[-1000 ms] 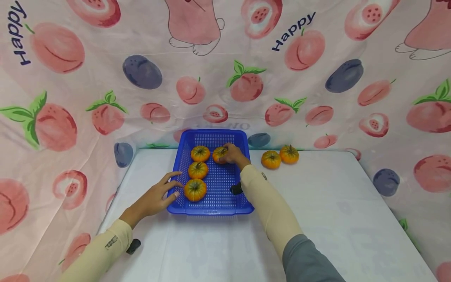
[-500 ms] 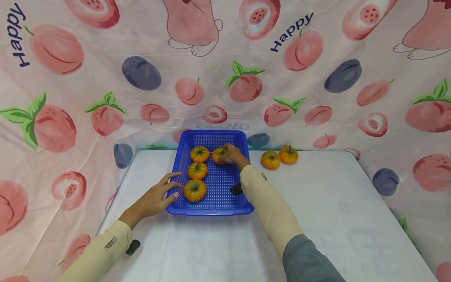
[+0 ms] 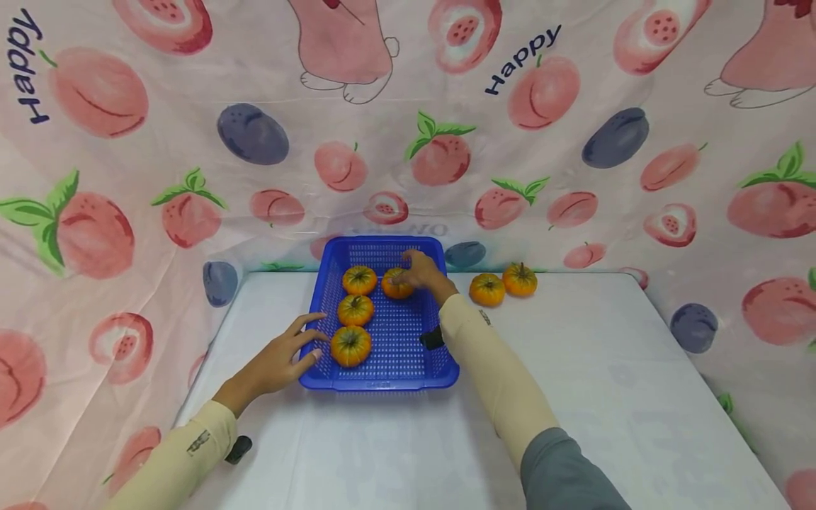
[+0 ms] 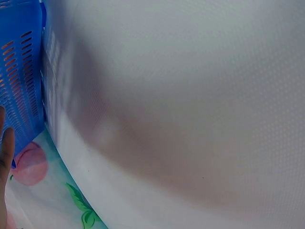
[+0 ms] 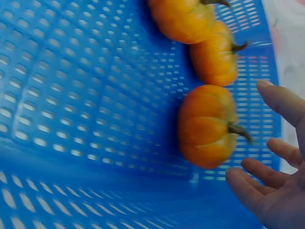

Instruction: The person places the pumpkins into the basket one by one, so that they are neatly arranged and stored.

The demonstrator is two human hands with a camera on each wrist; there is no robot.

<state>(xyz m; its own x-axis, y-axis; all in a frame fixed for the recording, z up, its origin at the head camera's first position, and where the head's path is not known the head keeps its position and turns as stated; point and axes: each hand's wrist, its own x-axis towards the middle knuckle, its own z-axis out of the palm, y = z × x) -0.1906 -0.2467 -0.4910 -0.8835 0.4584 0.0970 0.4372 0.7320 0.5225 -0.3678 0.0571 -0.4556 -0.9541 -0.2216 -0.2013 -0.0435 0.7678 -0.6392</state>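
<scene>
Head: blue basket on white worktop. Inside, three pumpkins in a column at left; fourth pumpkin far right, beneath the spread right hand. Left hand spread at left rim. Two more pumpkins right of basket.

Left wrist: fingers barely in frame, by basket wall.

Right wrist: fingers spread, clear of nearest pumpkin.

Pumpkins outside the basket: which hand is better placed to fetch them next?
Probably the right hand: it's open and nearer both pumpkins; the left hand is on the blue basket's opposite side.
</scene>
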